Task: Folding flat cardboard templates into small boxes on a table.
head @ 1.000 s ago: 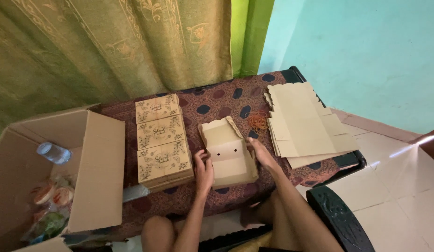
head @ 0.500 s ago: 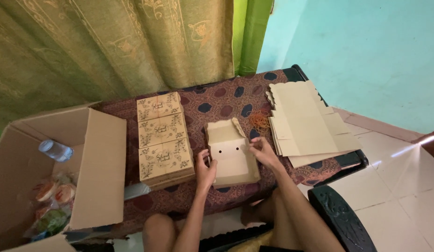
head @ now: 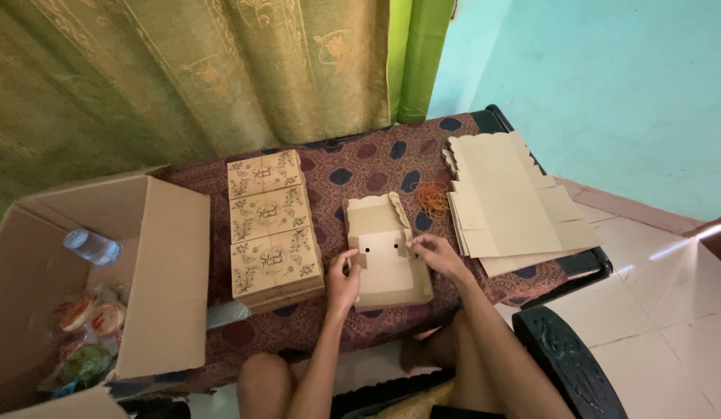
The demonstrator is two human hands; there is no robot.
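In the head view, the half-folded plain tan cardboard box point(head: 385, 260) lies just below the centre of the frame on the patterned maroon cloth worktop point(head: 360, 167), its scalloped flap pointing up the frame and two small dark holes showing in the near panel. Compared with a second ago the box sits squarer and its side walls stand more upright, while both hands have crept from the outer edges in toward the middle panel, which I read as the folding having passed from raising the sides to tucking the front tab. The left hand point(head: 343, 278) pinches the small tab at the box's left wall between thumb and fingers; the right hand point(head: 435, 254) presses fingertips on the right wall beside the holes, grasping the cardboard rather than resting open. Left of the box, touching nothing else, stands a row of three finished printed brown boxes with leaf decoration point(head: 271, 225). To the upper right lies a stack of flat pale cardboard blanks point(head: 511, 198), with a small heap of orange rubber bands point(head: 432, 198) between stack and box. At the left edge a large open corrugated carton point(head: 170, 271) holds a clear plastic water bottle point(head: 91, 247) and wrapped food packets point(head: 85, 326). Green patterned curtains point(head: 221, 70) fill the top.
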